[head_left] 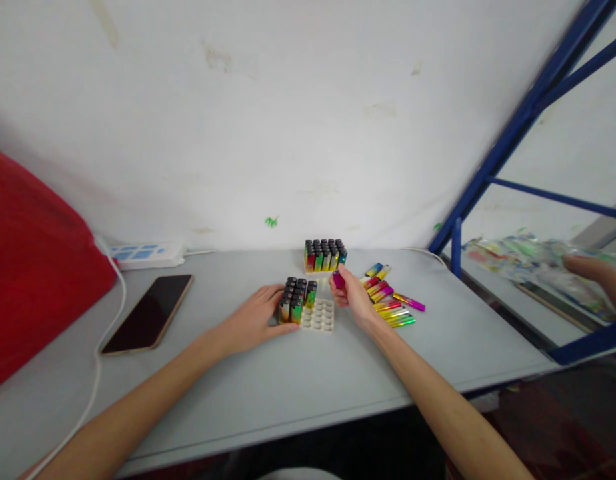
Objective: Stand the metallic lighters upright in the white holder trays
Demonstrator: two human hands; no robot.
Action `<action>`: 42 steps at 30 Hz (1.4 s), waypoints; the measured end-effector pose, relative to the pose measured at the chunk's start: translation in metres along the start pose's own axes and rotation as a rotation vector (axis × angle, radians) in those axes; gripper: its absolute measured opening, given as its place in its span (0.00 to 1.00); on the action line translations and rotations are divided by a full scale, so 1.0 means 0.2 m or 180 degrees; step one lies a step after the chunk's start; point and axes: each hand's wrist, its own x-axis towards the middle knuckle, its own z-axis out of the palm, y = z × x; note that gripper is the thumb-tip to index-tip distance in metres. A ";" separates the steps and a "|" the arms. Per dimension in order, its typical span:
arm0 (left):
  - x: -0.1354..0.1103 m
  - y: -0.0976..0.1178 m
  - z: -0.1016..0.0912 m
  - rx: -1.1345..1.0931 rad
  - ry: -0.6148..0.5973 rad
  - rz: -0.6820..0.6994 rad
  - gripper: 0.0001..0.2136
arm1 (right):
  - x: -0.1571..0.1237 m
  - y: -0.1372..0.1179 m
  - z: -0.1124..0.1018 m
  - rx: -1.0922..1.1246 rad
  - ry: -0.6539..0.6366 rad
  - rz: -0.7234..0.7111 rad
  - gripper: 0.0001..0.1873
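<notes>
My right hand pinches a purple lighter just above the right side of a white tray with round sockets. Black-topped lighters stand upright in the left part of that tray, while sockets on its right show bare. Around the tray's left end, my left hand is closed, thumb along the front and fingers at the side and back. Loose metallic-coloured lighters lie in a pile to the right of my right hand. Behind, a second tray packed with upright lighters stands near the wall.
A phone lies at left, with a power strip, a white cable and a red bag nearby. On the right, past a blue metal frame, another person's hand is beside clear plastic.
</notes>
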 end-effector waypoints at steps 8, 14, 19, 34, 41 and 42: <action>-0.01 0.02 -0.01 -0.0026 0.0031 0.0038 0.33 | -0.04 0.01 -0.01 -0.1069 -0.0161 -0.0910 0.28; -0.01 0.02 -0.01 0.0008 0.0038 0.0034 0.33 | -0.08 -0.03 -0.02 -0.2439 0.0060 -0.2131 0.14; -0.01 0.01 0.00 0.0008 0.0033 0.0061 0.33 | -0.11 -0.05 -0.02 -0.2568 0.0191 -0.2273 0.12; -0.01 0.02 -0.01 -0.0068 0.0017 0.0040 0.32 | -0.12 -0.05 -0.01 -0.2217 -0.0612 -0.1426 0.18; -0.01 0.00 -0.01 -0.0102 0.0040 0.0050 0.33 | -0.10 -0.06 -0.02 -0.2378 -0.0799 -0.1408 0.18; -0.01 0.00 -0.01 -0.0106 0.0032 0.0054 0.33 | -0.09 -0.04 -0.02 -0.2497 -0.0756 -0.1423 0.18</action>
